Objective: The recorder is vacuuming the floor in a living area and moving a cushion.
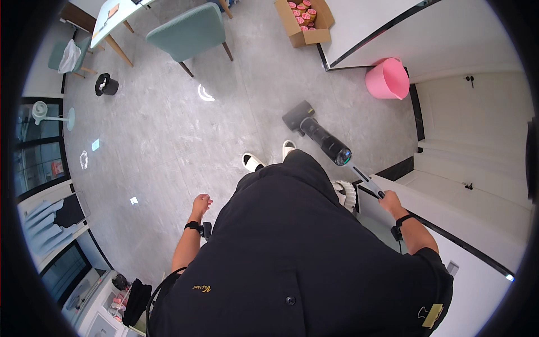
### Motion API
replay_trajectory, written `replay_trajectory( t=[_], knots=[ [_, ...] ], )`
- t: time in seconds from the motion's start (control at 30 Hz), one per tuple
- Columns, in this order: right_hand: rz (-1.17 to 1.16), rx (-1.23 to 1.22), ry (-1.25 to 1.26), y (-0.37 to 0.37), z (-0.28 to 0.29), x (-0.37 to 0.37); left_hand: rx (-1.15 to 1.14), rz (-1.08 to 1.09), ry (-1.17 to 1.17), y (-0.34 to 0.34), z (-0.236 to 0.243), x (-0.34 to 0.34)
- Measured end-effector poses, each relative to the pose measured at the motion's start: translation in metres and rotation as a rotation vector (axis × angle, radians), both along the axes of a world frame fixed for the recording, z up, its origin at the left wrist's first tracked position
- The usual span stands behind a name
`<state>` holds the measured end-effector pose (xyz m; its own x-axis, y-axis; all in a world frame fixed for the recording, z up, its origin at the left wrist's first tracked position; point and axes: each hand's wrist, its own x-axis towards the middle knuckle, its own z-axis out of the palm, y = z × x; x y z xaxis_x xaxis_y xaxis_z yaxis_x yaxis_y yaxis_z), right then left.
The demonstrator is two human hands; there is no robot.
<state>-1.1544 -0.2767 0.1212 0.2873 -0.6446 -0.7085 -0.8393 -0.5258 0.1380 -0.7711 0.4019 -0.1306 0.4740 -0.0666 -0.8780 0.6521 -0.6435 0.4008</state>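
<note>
Your right grip point(391, 204) clasps the black-and-grey stick vacuum point(325, 140) right of centre; swinging left could clip your white rounded slippers point(249, 160). Your left grip point(202, 204) hangs empty, loosely open.

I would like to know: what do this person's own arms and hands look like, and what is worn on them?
The left hand and right hand wear no gloves. Each wrist has a black strap with a small dark device: left device, right device. A thin black cable runs from the right one. The right sleeve is short and black.
</note>
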Motion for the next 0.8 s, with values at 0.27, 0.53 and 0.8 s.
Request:
replay_trajectory(
  t=[0.27, 0.53, 0.8],
  knots=[
    [-0.080, 0.034, -0.048, 0.033, -0.027, 0.054, 0.064, -0.044, 0.026, 0.007, 0.014, 0.015],
    [-0.144, 0.053, -0.218, 0.029, -0.129, 0.220, -0.024, 0.115, 0.021, -0.008, 0.010, 0.071],
    [-0.216, 0.293, -0.465, -0.023, -0.197, 0.489, 0.137, -0.005, -0.224, -0.009, 0.026, 0.181]
  ],
)
